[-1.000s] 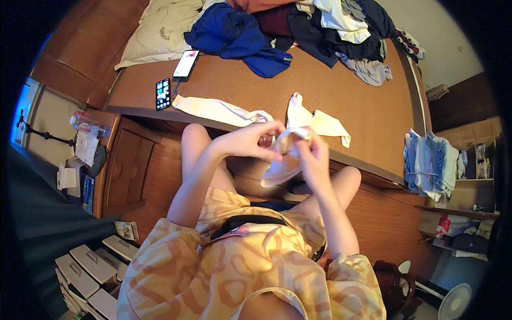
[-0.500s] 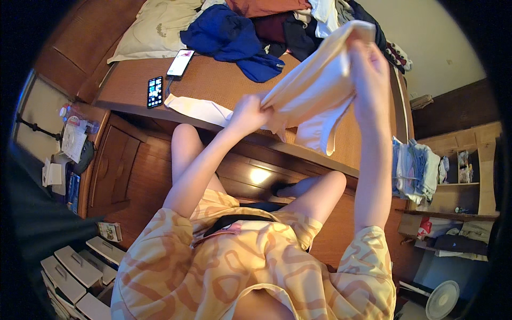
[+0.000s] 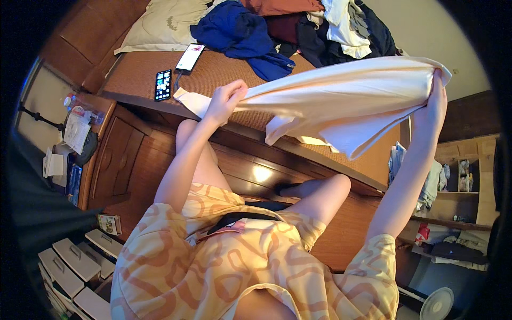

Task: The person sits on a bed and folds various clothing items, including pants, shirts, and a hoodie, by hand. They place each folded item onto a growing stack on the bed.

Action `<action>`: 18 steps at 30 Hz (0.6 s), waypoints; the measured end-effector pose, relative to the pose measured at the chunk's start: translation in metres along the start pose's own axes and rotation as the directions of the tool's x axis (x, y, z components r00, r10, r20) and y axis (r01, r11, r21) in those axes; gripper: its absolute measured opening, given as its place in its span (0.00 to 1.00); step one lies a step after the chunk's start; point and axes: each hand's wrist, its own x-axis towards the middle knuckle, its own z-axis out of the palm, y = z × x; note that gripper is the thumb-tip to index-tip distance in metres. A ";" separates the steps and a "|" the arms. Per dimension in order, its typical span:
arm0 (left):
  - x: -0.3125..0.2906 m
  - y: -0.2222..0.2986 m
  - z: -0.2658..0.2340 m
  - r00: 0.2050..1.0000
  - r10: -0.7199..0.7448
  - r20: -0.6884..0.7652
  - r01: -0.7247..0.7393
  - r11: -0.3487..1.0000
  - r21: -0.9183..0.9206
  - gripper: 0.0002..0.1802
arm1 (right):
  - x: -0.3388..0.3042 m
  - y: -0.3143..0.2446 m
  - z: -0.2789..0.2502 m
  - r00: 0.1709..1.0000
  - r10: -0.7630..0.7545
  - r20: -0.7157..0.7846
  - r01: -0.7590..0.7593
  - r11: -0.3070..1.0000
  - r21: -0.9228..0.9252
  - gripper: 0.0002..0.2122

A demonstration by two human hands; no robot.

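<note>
A cream-white garment (image 3: 346,98), likely a long-sleeved top, is stretched sideways in the air above the bed's edge. My left hand (image 3: 225,102) is closed around its narrow, bunched part. From that fist a sleeve-like end (image 3: 191,100) trails onto the mat. Out at the right, my right hand (image 3: 437,101) grips the wide end, with the arm reached far out; the fingertips are partly hidden by the cloth. Between my hands the lower part hangs in loose folds over the bed's front edge.
Two phones (image 3: 163,85) (image 3: 190,56) lie on the brown woven bed mat (image 3: 138,72). Behind them are a blue garment (image 3: 234,34), a beige pillow (image 3: 160,26) and a heap of clothes (image 3: 298,32). A wooden cabinet (image 3: 120,154) stands left, shelves with folded clothes (image 3: 464,197) right.
My right hand has swung outward to the right and lower, pulling the garment from a slanted bunch into a wide sideways stretch. My left hand has shifted left and slightly up.
</note>
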 end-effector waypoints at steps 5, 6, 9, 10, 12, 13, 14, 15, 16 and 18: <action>0.008 0.086 -0.061 0.984 0.178 0.022 -0.155 0.781 0.604 0.11 | 0.031 -0.028 -0.007 0.996 -0.083 -0.020 0.082 0.995 -0.056 0.14; 0.010 0.099 -0.077 0.978 0.209 0.003 -0.153 0.705 0.692 0.11 | 0.032 -0.039 -0.007 0.993 -0.103 -0.049 0.100 0.993 -0.069 0.14; 0.013 0.101 -0.129 0.912 0.361 -0.194 -0.095 0.648 0.756 0.16 | 0.048 -0.052 -0.031 0.986 -0.165 -0.010 0.165 0.985 -0.053 0.15; 0.015 0.098 -0.145 0.922 0.288 -0.260 -0.030 0.721 0.693 0.18 | 0.044 -0.055 -0.039 0.981 -0.193 -0.018 0.191 0.978 -0.084 0.17; 0.022 0.097 -0.166 0.966 0.048 -0.256 0.039 0.945 0.325 0.16 | 0.051 -0.050 -0.068 0.977 -0.203 -0.066 0.194 0.974 -0.121 0.17; 0.026 0.090 -0.173 0.982 0.021 -0.188 0.045 0.940 0.338 0.14 | 0.057 -0.044 -0.085 0.972 -0.210 -0.110 0.189 0.966 -0.175 0.16; 0.029 0.077 -0.177 0.995 -0.047 -0.088 0.071 0.955 0.288 0.13 | 0.061 -0.034 -0.101 0.965 -0.214 -0.153 0.177 0.957 -0.228 0.14; 0.033 0.058 -0.177 0.994 -0.111 0.016 0.104 0.965 0.240 0.13 | 0.066 -0.020 -0.120 0.962 -0.207 -0.179 0.150 0.946 -0.288 0.14; 0.035 0.048 -0.175 0.978 -0.166 0.124 0.140 0.971 0.193 0.13 | 0.067 -0.007 -0.136 0.957 -0.204 -0.207 0.124 0.930 -0.346 0.14; 0.029 0.057 -0.142 0.918 -0.282 0.280 0.269 0.959 0.085 0.13 | 0.057 0.018 -0.170 0.966 -0.126 -0.228 0.048 0.947 -0.319 0.16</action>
